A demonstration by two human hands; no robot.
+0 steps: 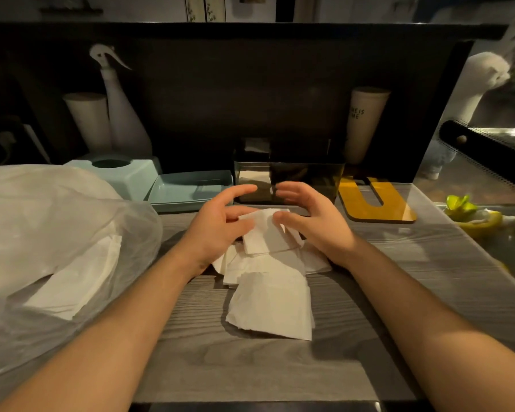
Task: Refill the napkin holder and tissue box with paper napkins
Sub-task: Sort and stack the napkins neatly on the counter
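Both hands hover over the paper napkins: the left hand [220, 221] and right hand [312, 215] are spread and curled, fingertips touching a folded napkin [265, 233] but not clenched on it. Taking the napkin holder [289, 179] as landmark: a plastic bag [51, 233] of spare napkins lies well to its left, the loose napkin pile [268, 289] sprawls on the tabletop [250, 367] in front, and the pale blue tissue box [122, 171] sits just left. Judging by the untidy stack, gathering it unevenly could crumple sheets or jam them at the holder's mouth.
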